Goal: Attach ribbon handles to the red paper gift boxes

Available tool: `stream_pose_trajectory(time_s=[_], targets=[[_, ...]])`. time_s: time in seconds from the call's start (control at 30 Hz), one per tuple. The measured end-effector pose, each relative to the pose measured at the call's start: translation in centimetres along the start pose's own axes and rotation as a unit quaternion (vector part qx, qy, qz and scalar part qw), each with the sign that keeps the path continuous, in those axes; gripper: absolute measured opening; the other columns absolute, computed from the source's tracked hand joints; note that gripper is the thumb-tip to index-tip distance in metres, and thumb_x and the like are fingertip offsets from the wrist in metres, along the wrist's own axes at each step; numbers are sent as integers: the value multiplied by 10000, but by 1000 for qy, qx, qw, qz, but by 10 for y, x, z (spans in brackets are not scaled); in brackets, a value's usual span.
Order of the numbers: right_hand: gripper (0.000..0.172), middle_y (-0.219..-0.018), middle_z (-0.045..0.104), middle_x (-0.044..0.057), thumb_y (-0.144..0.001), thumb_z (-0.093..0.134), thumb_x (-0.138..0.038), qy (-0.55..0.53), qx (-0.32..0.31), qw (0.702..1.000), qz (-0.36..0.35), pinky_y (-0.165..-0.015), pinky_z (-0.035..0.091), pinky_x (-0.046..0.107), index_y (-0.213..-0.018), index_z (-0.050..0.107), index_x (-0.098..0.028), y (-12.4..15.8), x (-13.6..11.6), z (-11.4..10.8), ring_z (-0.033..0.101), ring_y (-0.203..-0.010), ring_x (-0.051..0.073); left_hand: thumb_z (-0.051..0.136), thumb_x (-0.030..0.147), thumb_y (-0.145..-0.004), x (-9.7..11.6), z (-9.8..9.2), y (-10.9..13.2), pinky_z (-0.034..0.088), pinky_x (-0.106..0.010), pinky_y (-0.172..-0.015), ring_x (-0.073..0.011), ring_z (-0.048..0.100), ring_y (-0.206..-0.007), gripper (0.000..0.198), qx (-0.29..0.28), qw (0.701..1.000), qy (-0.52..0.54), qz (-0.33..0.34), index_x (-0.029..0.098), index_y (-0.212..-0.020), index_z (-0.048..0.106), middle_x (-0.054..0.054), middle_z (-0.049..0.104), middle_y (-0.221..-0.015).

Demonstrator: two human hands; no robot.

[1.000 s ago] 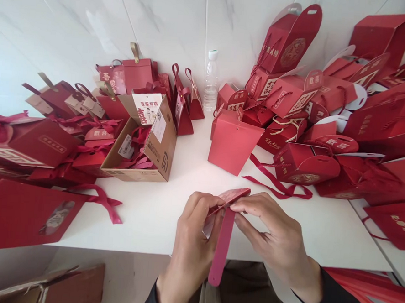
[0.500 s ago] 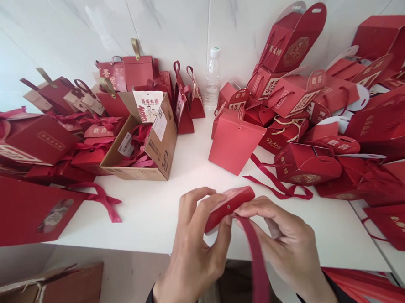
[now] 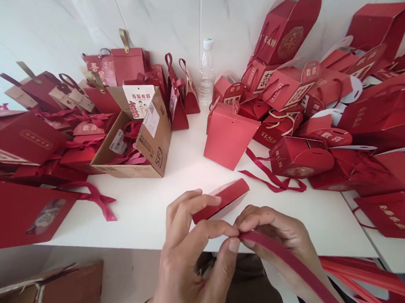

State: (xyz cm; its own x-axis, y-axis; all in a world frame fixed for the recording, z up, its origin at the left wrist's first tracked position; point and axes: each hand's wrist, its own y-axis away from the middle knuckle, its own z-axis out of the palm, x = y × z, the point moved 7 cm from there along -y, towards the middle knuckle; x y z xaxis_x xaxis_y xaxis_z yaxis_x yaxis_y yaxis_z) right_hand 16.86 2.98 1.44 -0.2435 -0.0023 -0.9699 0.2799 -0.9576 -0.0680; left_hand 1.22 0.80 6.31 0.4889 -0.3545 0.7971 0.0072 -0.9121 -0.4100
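My left hand (image 3: 192, 256) pinches a small flat-folded red paper box (image 3: 222, 199) between thumb and fingers, just above the near edge of the white table (image 3: 173, 181). My right hand (image 3: 279, 238) is closed on a dark red ribbon (image 3: 298, 267) where it meets the box; the ribbon trails down to the lower right. The two hands touch at the fingertips.
An open cardboard carton (image 3: 138, 138) with ribbons stands at left centre. Red gift boxes are heaped on the left (image 3: 25, 136) and right (image 3: 315, 108). One upright red box (image 3: 228, 135) and a clear water bottle (image 3: 206, 74) stand behind my hands. More ribbons (image 3: 369, 280) hang at lower right.
The ribbon swung from hanging straight down below my hands to trailing off to the lower right. The folded box tilted flatter and my hands drew closer to me.
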Motion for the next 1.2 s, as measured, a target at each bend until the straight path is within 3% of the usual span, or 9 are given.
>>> stream_pose_trajectory(time_s=[0.17,0.37,0.67,0.97,1.1,1.2], targets=[[57,-960,761,29,-960,758,-276,-40,-19,999,-9,-773,628,245,-1016,770,-278,2,-3,3,732,-880,151,635,110,-906,6,-4,3,468,-505,-1038,-291,500,-1286,198,3,1000,-10,15,299,-939,684,-55,633,-1217],[140,-1012,782,29,-996,706,-241,-43,-62,997,-25,-810,622,288,-1090,771,-322,3,-6,10,742,-917,163,640,125,-927,12,-11,10,450,-442,-914,-262,534,-1114,182,16,997,-71,25,296,-939,700,-56,632,-1122],[140,-981,734,2,-996,705,-232,-4,-66,998,-24,-749,589,224,-1055,784,-332,2,-6,8,705,-840,113,630,135,-950,11,-10,14,454,-375,-744,-228,552,-956,177,9,999,-35,-36,293,-951,708,-42,639,-925],[132,-962,716,15,-1018,660,-214,33,-88,995,-38,-699,585,253,-1044,750,-308,6,-8,6,698,-827,139,580,155,-957,12,-5,17,417,-376,-783,-207,567,-885,145,-2,996,-67,-59,271,-911,653,-16,630,-886],[200,-1009,704,8,-991,694,-197,79,-112,987,-80,-744,592,268,-1138,717,-331,7,-16,9,697,-910,151,554,141,-969,14,-2,19,424,-355,-783,-192,558,-900,156,-10,996,-55,-72,272,-930,630,-9,619,-899],[176,-978,694,-8,-984,701,-176,107,-118,982,-106,-731,590,258,-1062,729,-331,7,-24,10,699,-881,135,555,124,-966,18,-1,20,429,-346,-754,-195,553,-882,173,-23,996,-25,-83,272,-901,617,-13,608,-879]])
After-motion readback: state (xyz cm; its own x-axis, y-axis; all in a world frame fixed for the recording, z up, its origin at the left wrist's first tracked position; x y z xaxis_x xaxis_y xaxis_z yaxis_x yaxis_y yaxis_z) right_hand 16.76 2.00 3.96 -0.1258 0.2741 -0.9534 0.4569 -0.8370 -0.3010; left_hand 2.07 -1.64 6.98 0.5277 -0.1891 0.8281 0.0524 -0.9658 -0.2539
